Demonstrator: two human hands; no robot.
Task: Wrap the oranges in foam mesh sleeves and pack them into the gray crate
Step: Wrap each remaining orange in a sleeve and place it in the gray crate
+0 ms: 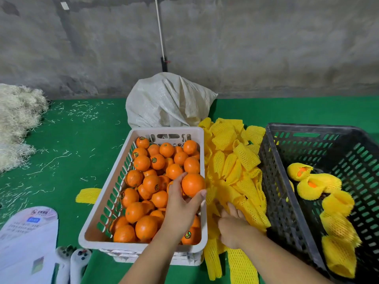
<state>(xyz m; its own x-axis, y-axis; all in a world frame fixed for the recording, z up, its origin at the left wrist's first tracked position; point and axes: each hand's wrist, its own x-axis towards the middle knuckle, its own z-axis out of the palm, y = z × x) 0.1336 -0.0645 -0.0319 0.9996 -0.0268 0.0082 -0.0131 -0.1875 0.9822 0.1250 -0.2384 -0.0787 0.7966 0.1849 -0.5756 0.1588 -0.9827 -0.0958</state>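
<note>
A white crate [141, 248] in the middle holds several bare oranges [150, 183]. My left hand [180, 208] grips one orange [192, 184] above the crate's right side. Between the crates lies a pile of yellow foam mesh sleeves [231, 158]. My right hand [233, 224] reaches into the near part of that pile and pinches a sleeve [251, 212]; its fingertips are partly hidden by the mesh. The gray crate [287, 201] on the right holds several oranges wrapped in sleeves [320, 183].
A white woven sack [166, 101] stands behind the white crate. Pale shredded straw [16, 124] is heaped at the far left on the green floor. One loose sleeve [88, 194] lies left of the white crate. Printed papers [26, 238] and white devices [79, 261] lie at the bottom left.
</note>
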